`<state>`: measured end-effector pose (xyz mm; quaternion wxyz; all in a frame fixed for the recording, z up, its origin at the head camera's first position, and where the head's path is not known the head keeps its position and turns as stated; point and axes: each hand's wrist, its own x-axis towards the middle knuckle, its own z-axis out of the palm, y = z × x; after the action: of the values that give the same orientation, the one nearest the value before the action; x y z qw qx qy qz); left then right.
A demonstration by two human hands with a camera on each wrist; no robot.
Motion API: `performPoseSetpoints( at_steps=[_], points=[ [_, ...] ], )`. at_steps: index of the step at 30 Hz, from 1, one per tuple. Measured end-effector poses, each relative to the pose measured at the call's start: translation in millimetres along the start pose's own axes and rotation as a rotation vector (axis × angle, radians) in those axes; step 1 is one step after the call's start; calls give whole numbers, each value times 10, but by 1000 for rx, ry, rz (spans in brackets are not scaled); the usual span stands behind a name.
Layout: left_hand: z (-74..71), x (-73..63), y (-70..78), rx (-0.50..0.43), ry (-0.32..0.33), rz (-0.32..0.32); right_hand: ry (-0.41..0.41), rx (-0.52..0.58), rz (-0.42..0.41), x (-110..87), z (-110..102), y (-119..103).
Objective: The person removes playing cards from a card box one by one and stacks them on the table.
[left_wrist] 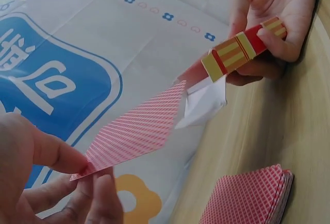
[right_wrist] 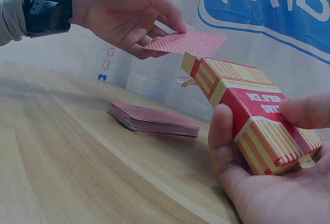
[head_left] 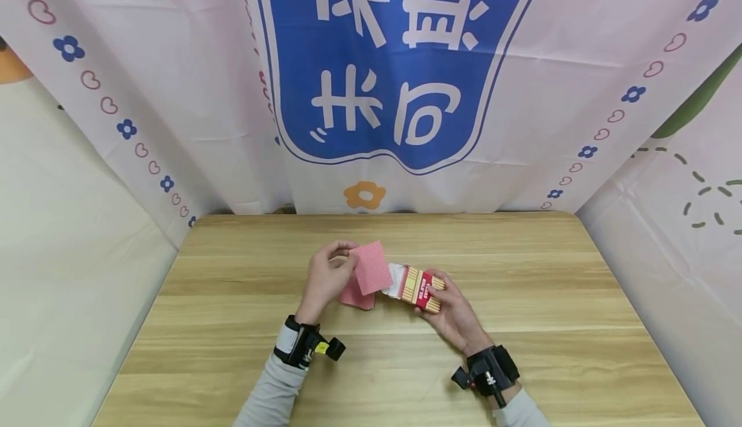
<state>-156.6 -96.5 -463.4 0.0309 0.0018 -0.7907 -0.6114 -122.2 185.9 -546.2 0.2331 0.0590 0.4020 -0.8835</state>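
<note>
Between thumb and fingers my left hand (head_left: 330, 277) pinches a red-patterned playing card (head_left: 371, 268) by one edge. The card's far end lies close to the opened end of a card box (head_left: 421, 288), striped yellow and red. My right hand (head_left: 458, 316) grips that box, thumb on its red label in the right wrist view. A white flap (left_wrist: 203, 103) sticks out of the box's open end. On the table below, a stack of playing cards (right_wrist: 152, 120) lies face down, partly covered by the held card in the head view.
The wooden table (head_left: 243, 324) runs beneath both hands. A white cloth (head_left: 191, 92) with a blue printed panel (head_left: 382, 124) hangs behind the table's back edge. Pale cloth also hangs at both sides. Each wrist wears a black camera strap (head_left: 303, 344).
</note>
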Motion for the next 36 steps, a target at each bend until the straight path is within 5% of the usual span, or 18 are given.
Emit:
performPoseSetpoints(
  at_steps=[9,22,36],
  points=[
    [-55,90,-149,34,71,5,5,-2,-4,7,1,-7],
    [-20,157,-421,169,25,-81,28,-13,3,15,1,-1],
    [28,172,-541,242,-5,-79,22,-6,4,11,5,-1]
  ],
)
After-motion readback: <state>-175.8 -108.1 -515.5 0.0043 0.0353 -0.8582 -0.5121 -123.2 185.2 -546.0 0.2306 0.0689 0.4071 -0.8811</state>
